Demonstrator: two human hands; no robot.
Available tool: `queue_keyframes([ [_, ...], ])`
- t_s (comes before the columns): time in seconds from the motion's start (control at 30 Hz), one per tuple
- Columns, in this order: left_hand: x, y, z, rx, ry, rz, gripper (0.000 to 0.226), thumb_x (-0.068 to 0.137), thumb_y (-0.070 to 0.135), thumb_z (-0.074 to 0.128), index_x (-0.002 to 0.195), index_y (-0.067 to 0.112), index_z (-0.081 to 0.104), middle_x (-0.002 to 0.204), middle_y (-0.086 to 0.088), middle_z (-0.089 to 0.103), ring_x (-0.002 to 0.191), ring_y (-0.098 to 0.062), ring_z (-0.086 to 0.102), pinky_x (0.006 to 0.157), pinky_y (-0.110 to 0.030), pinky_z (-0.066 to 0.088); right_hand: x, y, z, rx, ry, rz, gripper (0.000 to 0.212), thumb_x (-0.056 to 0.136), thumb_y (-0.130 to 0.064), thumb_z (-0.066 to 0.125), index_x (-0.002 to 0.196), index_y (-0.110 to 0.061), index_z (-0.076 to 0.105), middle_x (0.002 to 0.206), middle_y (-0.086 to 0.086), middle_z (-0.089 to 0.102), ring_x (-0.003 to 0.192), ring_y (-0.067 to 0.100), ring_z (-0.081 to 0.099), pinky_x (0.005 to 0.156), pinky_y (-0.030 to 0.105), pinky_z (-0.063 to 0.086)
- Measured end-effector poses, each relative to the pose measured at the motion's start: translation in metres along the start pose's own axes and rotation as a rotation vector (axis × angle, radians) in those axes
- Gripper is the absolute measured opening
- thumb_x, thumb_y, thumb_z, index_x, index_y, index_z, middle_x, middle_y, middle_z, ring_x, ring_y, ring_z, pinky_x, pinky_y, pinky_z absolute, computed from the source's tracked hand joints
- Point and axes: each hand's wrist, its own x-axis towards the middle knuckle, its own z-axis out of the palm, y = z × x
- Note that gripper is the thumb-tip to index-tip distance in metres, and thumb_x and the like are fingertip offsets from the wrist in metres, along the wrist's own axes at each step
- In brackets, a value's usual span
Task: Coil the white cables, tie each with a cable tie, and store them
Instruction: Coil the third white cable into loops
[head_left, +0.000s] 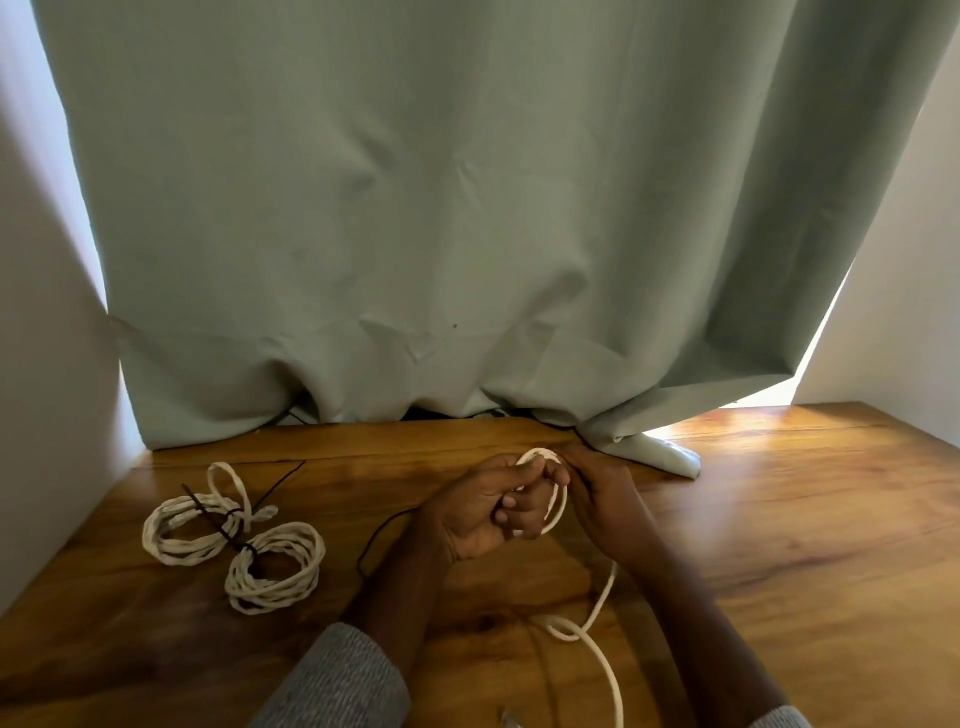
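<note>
Both my hands meet over the middle of the wooden table (779, 519). My left hand (478, 512) is closed around a small loop of white cable (558, 506), and my right hand (605, 501) pinches the same loop from the right. The loose rest of this cable trails down past my right wrist to the near edge. Two coiled white cables lie at the left: one coil (182, 530) and a second coil (275, 566) nearer me, each bound with a black cable tie (228, 530). A loose black cable tie (382, 535) lies just left of my left wrist.
A pale green curtain (467, 208) hangs behind the table and bunches on its far edge. White walls close in on the left and right. Bright light falls on the table's far right corner.
</note>
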Motion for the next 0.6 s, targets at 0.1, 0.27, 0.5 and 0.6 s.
queue_keyframes([
  [0.1, 0.0, 0.003, -0.003, -0.089, -0.014, 0.083, 0.04, 0.098, 0.035, 0.053, 0.111, -0.002, 0.058, 0.053, 0.007, 0.036, 0.043, -0.005, 0.022, 0.047, -0.023, 0.027, -0.001, -0.003, -0.001, 0.013, -0.05, 0.054, 0.024, 0.105, -0.025, 0.045, 0.117, -0.023, 0.065, 0.102, -0.014, 0.07, 0.093, 0.004, 0.068, 0.079, 0.02, 0.054],
  [0.27, 0.0, 0.011, -0.006, -0.232, -0.043, 0.186, 0.052, 0.096, 0.028, 0.056, 0.131, -0.009, 0.052, 0.055, 0.006, 0.042, 0.044, -0.005, 0.028, 0.049, -0.023, 0.031, -0.006, -0.006, -0.005, -0.047, -0.252, 0.218, 0.025, 0.105, -0.012, 0.046, 0.121, -0.028, 0.058, 0.095, -0.007, 0.068, 0.082, 0.006, 0.069, 0.071, 0.027, 0.06],
  [0.5, 0.002, 0.012, -0.009, -0.246, 0.187, 0.341, 0.07, 0.09, 0.019, 0.064, 0.143, -0.014, 0.032, 0.067, -0.001, 0.048, 0.054, -0.009, 0.047, 0.057, -0.025, 0.043, -0.005, -0.027, -0.002, 0.099, -0.485, 0.294, 0.023, 0.106, -0.008, 0.043, 0.118, -0.025, 0.054, 0.074, -0.002, 0.06, 0.054, -0.001, 0.059, 0.052, 0.013, 0.045],
  [0.6, 0.006, 0.011, -0.011, -0.273, 0.351, 0.394, 0.059, 0.094, 0.016, 0.053, 0.141, -0.013, 0.034, 0.073, -0.009, 0.057, 0.06, -0.016, 0.057, 0.06, -0.026, 0.051, -0.005, -0.03, 0.002, 0.096, -0.54, 0.304, 0.029, 0.106, -0.012, 0.043, 0.122, -0.035, 0.05, 0.077, 0.0, 0.061, 0.06, 0.006, 0.058, 0.055, 0.018, 0.049],
])
